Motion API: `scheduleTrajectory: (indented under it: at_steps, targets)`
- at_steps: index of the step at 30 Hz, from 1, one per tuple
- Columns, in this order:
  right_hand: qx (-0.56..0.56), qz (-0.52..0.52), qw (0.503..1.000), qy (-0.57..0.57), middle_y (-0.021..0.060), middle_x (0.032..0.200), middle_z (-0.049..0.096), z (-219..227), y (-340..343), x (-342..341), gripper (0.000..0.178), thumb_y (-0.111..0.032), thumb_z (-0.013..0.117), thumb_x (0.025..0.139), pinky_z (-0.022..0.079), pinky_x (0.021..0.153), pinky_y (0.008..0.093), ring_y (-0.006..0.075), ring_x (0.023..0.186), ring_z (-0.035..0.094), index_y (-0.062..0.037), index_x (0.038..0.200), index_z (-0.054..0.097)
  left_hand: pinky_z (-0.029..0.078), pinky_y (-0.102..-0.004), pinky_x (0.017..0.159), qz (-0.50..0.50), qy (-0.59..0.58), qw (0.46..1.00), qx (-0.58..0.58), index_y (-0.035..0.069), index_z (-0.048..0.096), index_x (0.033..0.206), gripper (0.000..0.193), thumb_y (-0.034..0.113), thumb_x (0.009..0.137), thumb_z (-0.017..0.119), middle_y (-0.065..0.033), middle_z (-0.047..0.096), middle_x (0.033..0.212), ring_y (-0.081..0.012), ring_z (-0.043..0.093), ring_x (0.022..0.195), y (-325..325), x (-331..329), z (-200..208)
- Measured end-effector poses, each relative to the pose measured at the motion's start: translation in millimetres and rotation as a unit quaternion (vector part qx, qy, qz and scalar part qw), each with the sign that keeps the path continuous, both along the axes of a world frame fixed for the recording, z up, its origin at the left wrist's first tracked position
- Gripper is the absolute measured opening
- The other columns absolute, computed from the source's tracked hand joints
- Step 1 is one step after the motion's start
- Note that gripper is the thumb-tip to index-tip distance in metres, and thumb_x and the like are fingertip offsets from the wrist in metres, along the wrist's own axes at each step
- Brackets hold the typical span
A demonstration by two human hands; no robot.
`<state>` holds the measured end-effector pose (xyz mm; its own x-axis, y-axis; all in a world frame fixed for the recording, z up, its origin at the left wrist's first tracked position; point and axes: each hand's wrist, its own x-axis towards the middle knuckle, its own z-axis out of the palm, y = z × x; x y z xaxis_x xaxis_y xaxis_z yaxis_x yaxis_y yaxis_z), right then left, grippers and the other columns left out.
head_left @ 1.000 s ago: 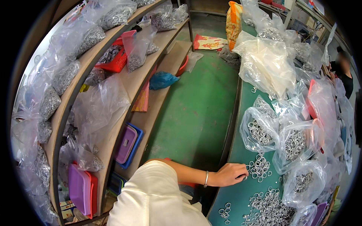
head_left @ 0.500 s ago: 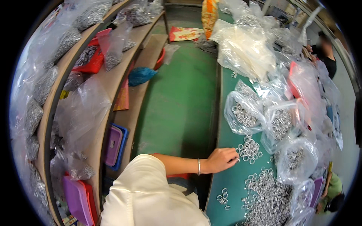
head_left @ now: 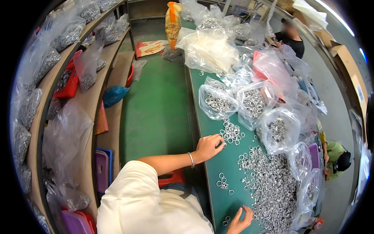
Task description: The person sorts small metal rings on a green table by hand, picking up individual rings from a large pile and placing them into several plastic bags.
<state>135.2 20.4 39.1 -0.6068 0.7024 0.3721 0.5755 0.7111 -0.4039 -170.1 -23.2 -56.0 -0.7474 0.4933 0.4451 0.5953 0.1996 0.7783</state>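
Observation:
My left hand (head_left: pixel 207 148) rests at the near edge of the green table (head_left: pixel 218 160), its fingers pinched on a small silver metal ring (head_left: pixel 223 144). Just beyond its fingertips lies a small heap of similar rings (head_left: pixel 232 132). Low in the picture, my right hand (head_left: pixel 240 221) has its thumb and fingers apart, with nothing seen between them. It is beside the large spread pile of metal rings (head_left: pixel 272 187). A few loose rings (head_left: pixel 222 182) lie between my hands, and a few more (head_left: pixel 226 221) left of the right hand.
Clear plastic bags of rings (head_left: pixel 277 130) line the table's far side. Shelves (head_left: pixel 111 97) with bags and a red basket (head_left: pixel 70 84) stand to the left. A red stool (head_left: pixel 171 178) is beneath me. Two other people (head_left: pixel 338 158) are beyond the table.
The view has swung toward the right, so the table sits further left in the picture. My right hand has come into view at the bottom. The left hand keeps its pinch beside the small heap.

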Motion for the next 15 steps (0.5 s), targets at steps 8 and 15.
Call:
scheduleTrajectory:
  at_steps: [8,15]
  targets:
    - [-0.069,-0.008,0.995,0.068,0.0142,0.093,0.063,-23,-33,17,0.011,-0.003,0.063,0.082,0.042,0.083,0.0415,0.0323,0.089,0.058,0.0008,0.092,0.064,0.044,-0.0356,0.050,0.011,0.005,1.000,-0.003,0.012,0.065,0.079,0.011,0.021,0.078,0.071,-0.0030,0.054,0.061,-0.0212,0.057,0.054,4,3,3]
    - [-0.137,0.051,0.984,0.099,0.0157,0.094,0.064,-21,-48,16,0.012,-0.002,0.064,0.081,0.043,0.083,0.0407,0.0331,0.091,0.060,0.0015,0.092,0.065,0.046,-0.0382,0.052,0.018,0.008,1.000,-0.025,0.013,0.065,0.083,0.012,0.024,0.080,0.070,-0.0053,0.059,0.063,-0.0252,0.060,0.058,5,-3,-2]
